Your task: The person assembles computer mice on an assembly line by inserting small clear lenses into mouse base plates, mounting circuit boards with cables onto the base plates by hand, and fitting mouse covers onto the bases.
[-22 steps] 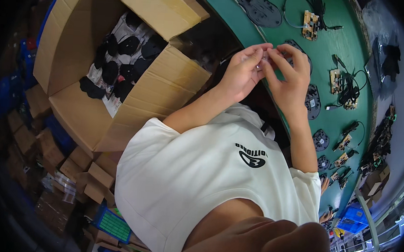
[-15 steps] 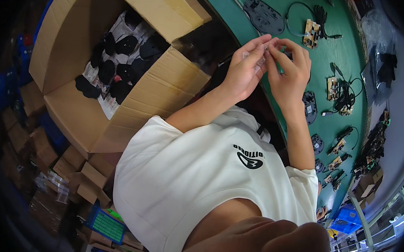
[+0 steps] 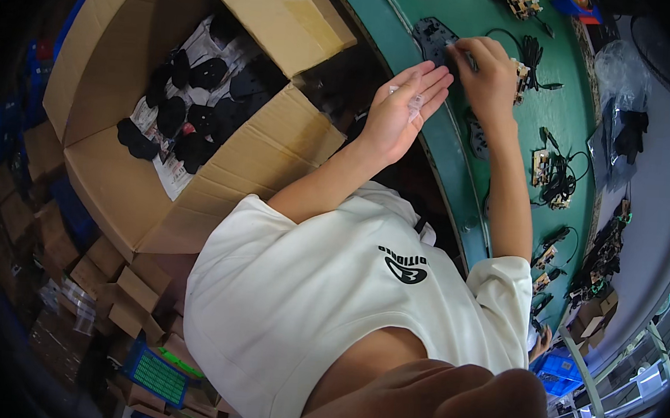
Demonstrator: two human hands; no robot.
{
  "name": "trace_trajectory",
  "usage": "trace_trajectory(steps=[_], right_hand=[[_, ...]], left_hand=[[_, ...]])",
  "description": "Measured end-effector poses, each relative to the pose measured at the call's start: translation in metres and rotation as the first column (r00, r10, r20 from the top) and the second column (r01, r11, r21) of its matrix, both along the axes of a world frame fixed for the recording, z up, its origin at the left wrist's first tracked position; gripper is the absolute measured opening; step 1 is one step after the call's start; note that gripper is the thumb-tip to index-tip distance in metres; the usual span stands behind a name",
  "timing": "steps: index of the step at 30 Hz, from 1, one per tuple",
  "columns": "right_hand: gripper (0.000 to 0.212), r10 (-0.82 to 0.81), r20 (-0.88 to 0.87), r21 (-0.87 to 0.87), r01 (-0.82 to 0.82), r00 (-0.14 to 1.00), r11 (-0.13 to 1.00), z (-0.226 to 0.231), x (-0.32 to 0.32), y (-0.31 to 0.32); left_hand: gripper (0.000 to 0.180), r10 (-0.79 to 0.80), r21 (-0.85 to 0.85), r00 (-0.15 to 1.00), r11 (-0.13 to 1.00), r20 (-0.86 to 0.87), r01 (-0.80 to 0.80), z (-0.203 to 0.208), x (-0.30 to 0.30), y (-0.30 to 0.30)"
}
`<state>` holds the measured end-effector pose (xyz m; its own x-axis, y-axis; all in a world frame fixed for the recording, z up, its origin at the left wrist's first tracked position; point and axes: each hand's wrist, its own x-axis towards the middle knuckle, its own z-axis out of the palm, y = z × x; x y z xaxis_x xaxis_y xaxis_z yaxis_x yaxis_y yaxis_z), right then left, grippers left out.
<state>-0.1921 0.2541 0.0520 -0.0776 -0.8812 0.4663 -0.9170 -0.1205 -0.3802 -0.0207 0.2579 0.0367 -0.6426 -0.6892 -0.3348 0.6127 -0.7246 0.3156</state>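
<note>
My left hand is held palm up at the bench edge, fingers stretched together. Small clear plastic pieces lie in its palm beside the thumb; their exact kind is too small to tell. Over the green bench, my right hand pinches with thumb and forefinger at the edge of a black plastic base plate, shaped like the bottom of a computer mouse. Whatever is between those fingertips is hidden. Just beyond the right hand, a tan circuit board lies beside a coiled black cable.
A large open carton with several black plastic shells stands at the left. Along the green bench lie more base plates and circuit boards with cables. Another person's hand shows at the lower right.
My hands have come apart. The right one has moved from the left palm to the black base plate; the left has opened out, keeping the clear pieces. The whole view has shifted slightly.
</note>
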Motion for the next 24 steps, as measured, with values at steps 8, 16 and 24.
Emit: trace_trajectory(steps=[8, 16, 24], right_hand=[[0.011, -0.019, 0.079, 0.08, 0.012, 0.997, 0.997, -0.003, 0.007, 0.01], [0.012, -0.048, -0.061, 0.094, 0.054, 0.997, 0.994, 0.001, 0.002, 0.008], [0.022, 0.097, 0.129, 0.089, -0.109, 0.987, 0.99, 0.037, 0.041, 0.027]], left_hand=[[0.048, 0.001, -0.005, 1.0, 1.0, -0.011, -0.001, -0.001, 0.001, -0.001], [0.045, 0.06, 0.02, 0.998, 0.998, -0.017, -0.06, 0.006, 0.002, -0.007], [0.042, 0.043, -0.024, 0.999, 0.999, 0.007, -0.043, 0.005, 0.003, -0.016]])
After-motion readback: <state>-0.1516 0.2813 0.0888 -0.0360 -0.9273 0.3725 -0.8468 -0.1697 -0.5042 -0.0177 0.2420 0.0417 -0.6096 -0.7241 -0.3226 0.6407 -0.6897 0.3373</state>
